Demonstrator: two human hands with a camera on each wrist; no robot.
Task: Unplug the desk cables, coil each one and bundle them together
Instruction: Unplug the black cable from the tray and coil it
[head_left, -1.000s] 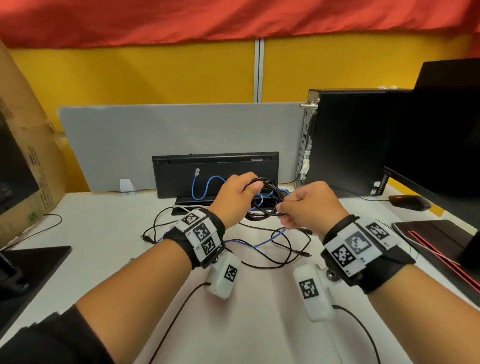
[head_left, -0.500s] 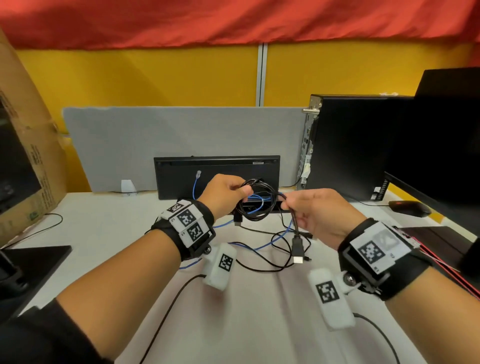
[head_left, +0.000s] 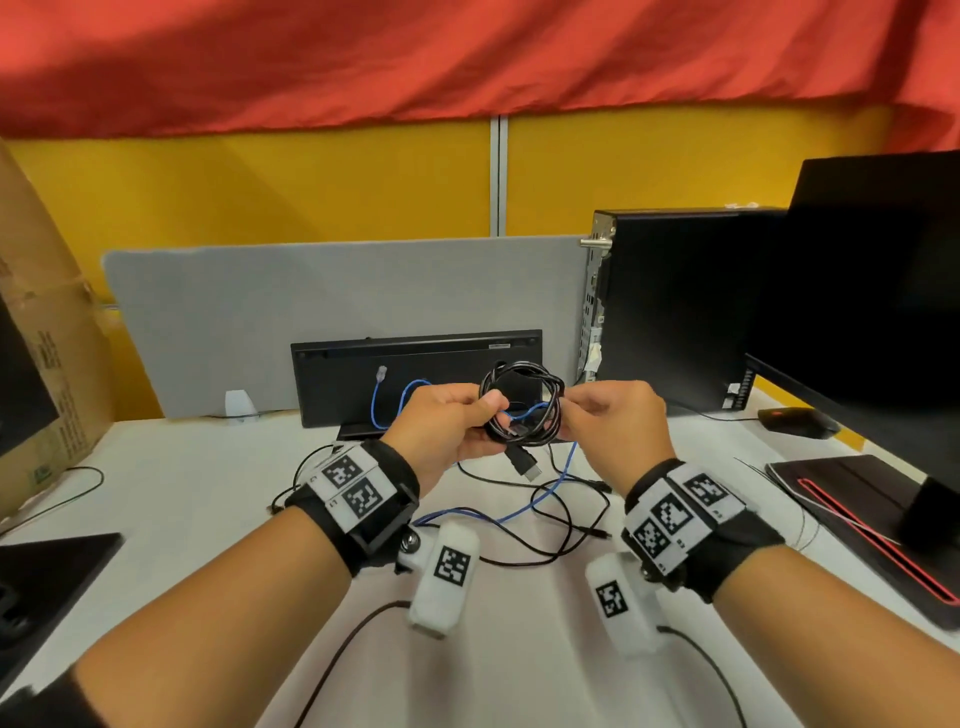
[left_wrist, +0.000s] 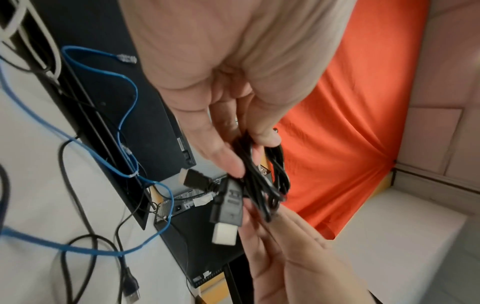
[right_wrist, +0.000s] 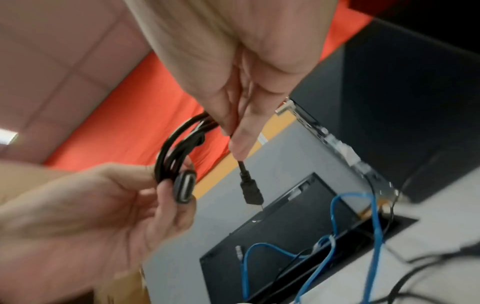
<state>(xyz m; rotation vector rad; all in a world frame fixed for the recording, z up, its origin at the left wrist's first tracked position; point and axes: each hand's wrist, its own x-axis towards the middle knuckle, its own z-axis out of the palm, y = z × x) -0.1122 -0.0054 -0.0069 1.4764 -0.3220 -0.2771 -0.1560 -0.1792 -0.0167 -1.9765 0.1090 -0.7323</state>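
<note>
A coiled black cable hangs in the air above the desk between both hands. My left hand pinches the coil's left side between thumb and fingers. My right hand pinches the coil's right side. One flat plug dangles below the coil; the plug hangs near the left fingertips, and the right wrist view shows a second plug hanging from the right fingers. A blue cable and thin black cables lie loose on the white desk.
A black keyboard stands on edge against a grey divider. A black computer tower and a monitor stand at the right, with a mouse beside them. A cardboard box is at the left.
The dangling tail of the black cable has been wound into the coil, so only a short plug end hangs now. Both hands rose slightly and came closer together.
</note>
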